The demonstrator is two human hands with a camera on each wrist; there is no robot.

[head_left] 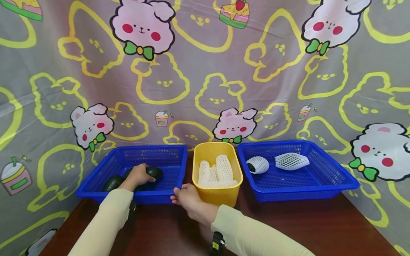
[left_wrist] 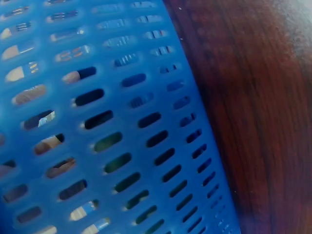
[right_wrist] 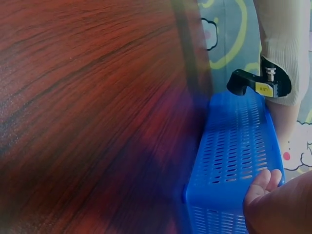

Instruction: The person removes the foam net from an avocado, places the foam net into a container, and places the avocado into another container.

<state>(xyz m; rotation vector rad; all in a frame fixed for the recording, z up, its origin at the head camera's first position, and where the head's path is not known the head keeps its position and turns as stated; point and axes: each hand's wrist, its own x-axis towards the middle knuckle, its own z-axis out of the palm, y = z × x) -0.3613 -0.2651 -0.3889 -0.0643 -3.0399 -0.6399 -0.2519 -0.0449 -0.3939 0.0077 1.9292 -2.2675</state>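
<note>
My left hand [head_left: 140,176] reaches into the left blue basket [head_left: 183,167], its thumb and fingers round a dark green avocado [head_left: 155,173]. Another dark green avocado [head_left: 112,183] lies to its left, and the hand partly covers more dark green between them. My right hand [head_left: 187,199] is at that basket's front right corner, fingers loosely bent beside the rim; whether they touch it I cannot tell. In the right wrist view, the right hand's fingers [right_wrist: 263,184] overlap the basket corner. The left wrist view shows mostly the basket's slotted wall [left_wrist: 117,112], with the hand hidden.
A yellow bin [head_left: 216,193] holding several white foam net sleeves [head_left: 224,169] stands between the baskets. In the right blue basket [head_left: 301,193] lie a net-wrapped avocado [head_left: 257,164] and another white net-covered piece [head_left: 291,161]. A patterned cloth [head_left: 192,71] hangs behind the brown table [head_left: 166,231].
</note>
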